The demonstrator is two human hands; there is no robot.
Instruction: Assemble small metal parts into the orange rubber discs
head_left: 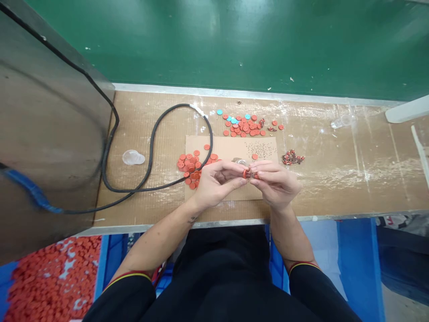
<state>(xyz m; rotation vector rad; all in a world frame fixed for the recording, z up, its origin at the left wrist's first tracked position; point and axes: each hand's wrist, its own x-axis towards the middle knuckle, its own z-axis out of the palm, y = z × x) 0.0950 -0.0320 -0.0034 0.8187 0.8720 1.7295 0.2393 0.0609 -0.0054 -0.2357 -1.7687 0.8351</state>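
Meeting nearly fingertip to fingertip above the cardboard sheet, both hands angle inward; the left hand pinches a red disc nearly edge-on, long axis pointing away from the body; the right hand grips a small piece, its direction unclear.

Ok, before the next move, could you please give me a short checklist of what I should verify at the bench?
1. Left hand holding a red disc: ok, pinched at the fingertips.
2. Right hand close to that disc: ok, fingertips beside it.
3. Fit of the parts between the fingers: cannot tell, partly hidden.
4. Cable clear of the left disc pile: not ok, it crosses the pile.
5. Dark specks on the cardboard sheet: ok, scattered at its right side.
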